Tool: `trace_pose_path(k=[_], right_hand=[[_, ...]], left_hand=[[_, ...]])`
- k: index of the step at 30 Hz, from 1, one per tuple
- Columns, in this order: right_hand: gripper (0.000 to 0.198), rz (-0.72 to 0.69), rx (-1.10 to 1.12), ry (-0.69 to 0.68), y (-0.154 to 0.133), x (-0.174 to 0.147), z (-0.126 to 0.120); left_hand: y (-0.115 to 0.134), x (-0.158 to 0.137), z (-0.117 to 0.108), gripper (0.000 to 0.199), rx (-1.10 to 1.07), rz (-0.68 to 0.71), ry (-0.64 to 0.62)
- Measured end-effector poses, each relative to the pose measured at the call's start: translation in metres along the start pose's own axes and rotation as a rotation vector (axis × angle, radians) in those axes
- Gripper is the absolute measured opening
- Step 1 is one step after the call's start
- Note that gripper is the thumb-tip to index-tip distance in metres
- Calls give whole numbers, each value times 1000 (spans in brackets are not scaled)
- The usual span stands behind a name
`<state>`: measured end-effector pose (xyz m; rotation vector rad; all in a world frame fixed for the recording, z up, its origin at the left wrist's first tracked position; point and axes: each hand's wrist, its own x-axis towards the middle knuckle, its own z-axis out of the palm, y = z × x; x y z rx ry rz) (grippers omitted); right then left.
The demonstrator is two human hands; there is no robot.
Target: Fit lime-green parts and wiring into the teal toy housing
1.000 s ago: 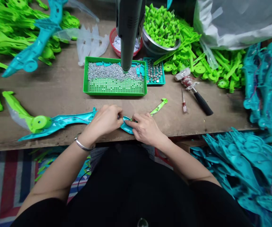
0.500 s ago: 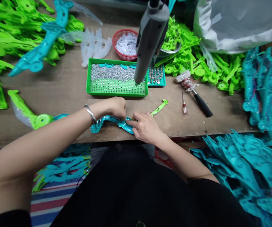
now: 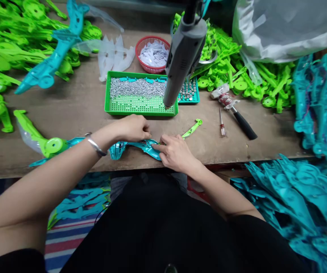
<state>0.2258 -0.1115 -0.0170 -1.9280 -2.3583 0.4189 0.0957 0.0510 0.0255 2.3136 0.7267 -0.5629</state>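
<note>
A long teal plastic shell (image 3: 153, 152) lies along the table's front edge, its hollow side up. My right hand (image 3: 176, 153) grips its right end, with thumb and finger pressed on it. From under that hand a thin lime-green plastic piece (image 3: 191, 129) sticks out to the upper right. My left hand (image 3: 133, 129), a silver bangle on its wrist, is over the shell's middle with fingertips pinched together; what they hold is too small to make out. To the left lies a lime-green plastic part (image 3: 53, 146), partly behind my left forearm.
A grey electric screwdriver (image 3: 184, 57) hangs above a green tray (image 3: 140, 113) of screws. Behind stands a red basket (image 3: 152, 70) of white pieces. A small screwdriver (image 3: 222, 129) and a hammer (image 3: 243, 123) lie right. Lime-green parts (image 3: 4, 45) and teal shells (image 3: 302, 204) are heaped around.
My left hand has opened out from a fist to a fingertip pinch and lifted slightly over the shell. My right hand stays on the shell's end. The hanging screwdriver has shifted slightly right.
</note>
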Motion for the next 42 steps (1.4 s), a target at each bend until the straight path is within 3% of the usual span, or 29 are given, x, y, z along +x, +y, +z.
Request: trace_pose_path(k=[3, 5, 7, 9, 13, 21, 26, 34, 36, 38, 40, 42], right_hand=[[33, 1, 3, 8, 0, 0, 1], [34, 4, 6, 13, 0, 0, 1], [33, 10, 8, 14, 0, 0, 1], [32, 18, 12, 12, 0, 0, 2], [30, 24, 21, 2, 0, 0, 2], [31, 10, -2, -4, -1, 1, 0], [31, -11, 26, -10, -1, 0, -3], [29, -75, 106, 32, -10, 12, -2], [26, -132, 199, 75, 5, 17, -10], [23, -119, 303, 241, 40, 23, -26], [21, 89, 324, 544, 95, 29, -49], [20, 416, 242, 831, 163, 34, -75]], left_hand=[[-8, -20, 7, 31, 39, 58, 297], [-11, -32, 23, 33, 186, 210, 523], [-15, -42, 44, 32, 347, 398, 602], [-19, -48, 63, 29, 471, 496, 637], [-24, -51, 77, 34, 601, 517, 638], [-9, -45, 60, 25, 655, 433, 476], [-11, -40, 57, 11, 662, 448, 478], [-27, -44, 52, 18, 710, 444, 511], [-29, -44, 52, 20, 708, 439, 498], [-30, -43, 53, 21, 706, 431, 481], [-30, -42, 53, 20, 702, 420, 469], [-29, -42, 53, 19, 690, 415, 472]])
